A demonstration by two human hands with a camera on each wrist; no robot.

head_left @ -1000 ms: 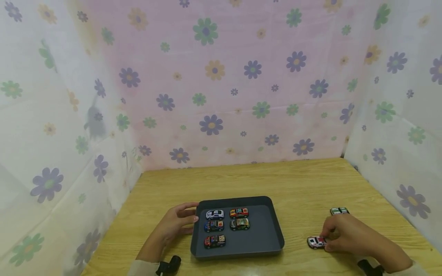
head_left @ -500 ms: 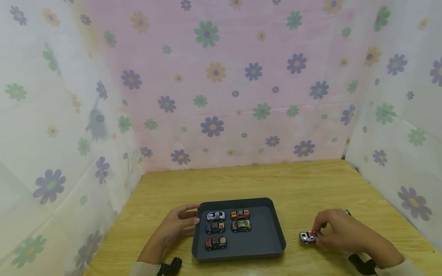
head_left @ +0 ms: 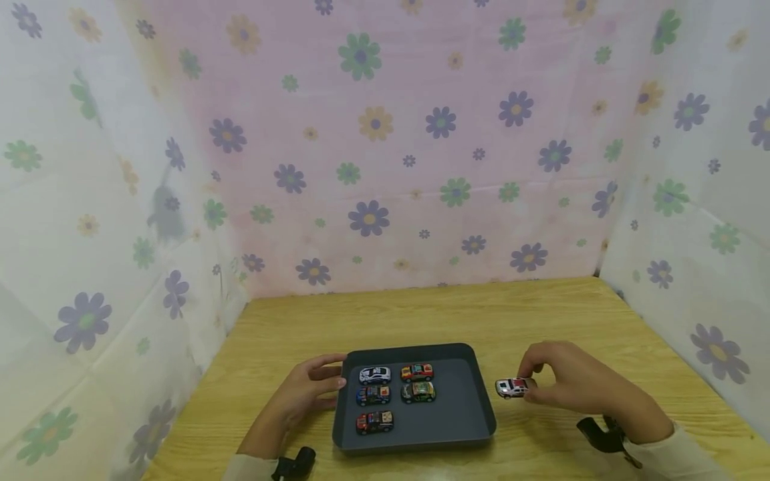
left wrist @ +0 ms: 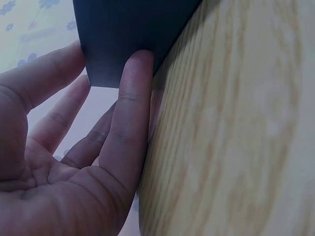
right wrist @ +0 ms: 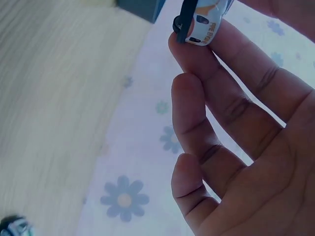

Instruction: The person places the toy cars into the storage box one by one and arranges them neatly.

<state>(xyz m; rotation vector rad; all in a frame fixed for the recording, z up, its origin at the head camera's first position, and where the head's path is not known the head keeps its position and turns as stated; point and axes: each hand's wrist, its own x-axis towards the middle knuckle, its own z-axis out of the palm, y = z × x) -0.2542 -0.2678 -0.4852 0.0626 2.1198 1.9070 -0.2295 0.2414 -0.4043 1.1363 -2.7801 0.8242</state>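
My right hand (head_left: 577, 381) pinches a white and red toy car (head_left: 511, 387) between thumb and fingers, to the right of the dark grey tray (head_left: 463, 414). In the right wrist view the white toy car (right wrist: 204, 27) shows orange markings, a black underside and a wheel, held at the fingertips. My left hand (head_left: 307, 387) rests at the tray's left side. Seen from the left wrist, its fairly straight fingers (left wrist: 130, 103) touch the outer wall of the tray (left wrist: 123, 44). Inside the tray stand several toy cars, among them a white one (head_left: 375, 375) and a red and black one (head_left: 375, 422).
Another small toy car (right wrist: 17, 226) stands on the wooden table (head_left: 421, 314), at the lower left of the right wrist view; in the head view the right hand hides it. Flowered cloth (head_left: 409, 167) walls in the table at the back and both sides.
My right hand has lifted the white and red car from the table and carried it left and away from me, close to the tray's right side. The left hand has stayed put.
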